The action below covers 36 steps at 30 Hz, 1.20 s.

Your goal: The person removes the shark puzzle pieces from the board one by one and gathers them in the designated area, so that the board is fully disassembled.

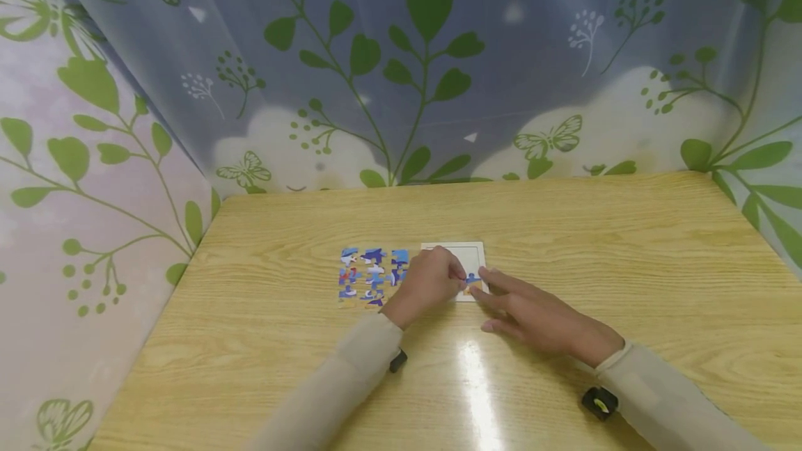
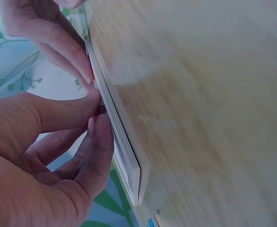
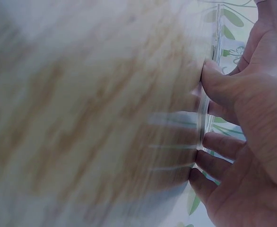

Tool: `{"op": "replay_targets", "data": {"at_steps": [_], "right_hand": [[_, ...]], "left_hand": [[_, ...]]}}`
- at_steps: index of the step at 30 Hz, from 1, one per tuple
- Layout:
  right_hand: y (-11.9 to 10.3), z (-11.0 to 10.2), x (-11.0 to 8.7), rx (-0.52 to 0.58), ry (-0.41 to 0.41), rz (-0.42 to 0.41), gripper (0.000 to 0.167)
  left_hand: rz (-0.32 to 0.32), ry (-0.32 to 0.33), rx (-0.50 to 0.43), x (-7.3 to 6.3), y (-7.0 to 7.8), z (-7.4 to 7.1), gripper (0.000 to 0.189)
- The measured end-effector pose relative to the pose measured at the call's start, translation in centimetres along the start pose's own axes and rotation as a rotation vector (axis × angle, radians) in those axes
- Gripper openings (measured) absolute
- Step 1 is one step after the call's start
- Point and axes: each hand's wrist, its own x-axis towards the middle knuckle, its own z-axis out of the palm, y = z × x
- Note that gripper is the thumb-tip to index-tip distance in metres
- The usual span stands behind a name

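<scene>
A white square puzzle tray (image 1: 451, 245) lies flat on the table, with blue and orange jigsaw pieces (image 1: 473, 287) in its near right corner. Over the tray, my left hand (image 1: 429, 281) bends down and pinches a small puzzle piece between thumb and fingertips. Those fingers mostly cover the piece; in the left wrist view they meet right at the tray's edge (image 2: 122, 125). My right hand (image 1: 539, 315) reaches in from the right with its fingers extended, fingertips at the tray's right side and by the placed pieces. In the right wrist view, its fingertips (image 3: 204, 182) rest at the tabletop.
Several loose jigsaw pieces (image 1: 374, 275), blue, white and red, lie in rows left of the tray, partly behind my left hand. The wooden table (image 1: 282, 381) meets a leaf-patterned curtain (image 1: 401, 89) at the back.
</scene>
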Motion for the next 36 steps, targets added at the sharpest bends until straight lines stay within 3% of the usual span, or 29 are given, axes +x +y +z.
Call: {"op": "replay_targets", "data": {"at_steps": [12, 19, 25, 36], "right_hand": [[0.0, 0.04, -0.02, 0.001, -0.004, -0.002, 0.056], [0.0, 0.05, -0.07, 0.006, -0.011, 0.0, 0.056], [0.01, 0.09, -0.08, 0.003, -0.006, -0.006, 0.055], [0.02, 0.18, -0.12, -0.006, 0.003, -0.004, 0.058]], "left_hand": [[-0.006, -0.011, -0.042, 0.19, -0.27, 0.07, 0.001], [-0.046, -0.028, -0.107, 0.3, -0.19, -0.23, 0.003], [-0.077, -0.04, -0.11, 0.13, 0.08, -0.24, 0.004], [-0.078, -0.034, -0.15, -0.13, -0.42, -0.37, 0.004]]}}
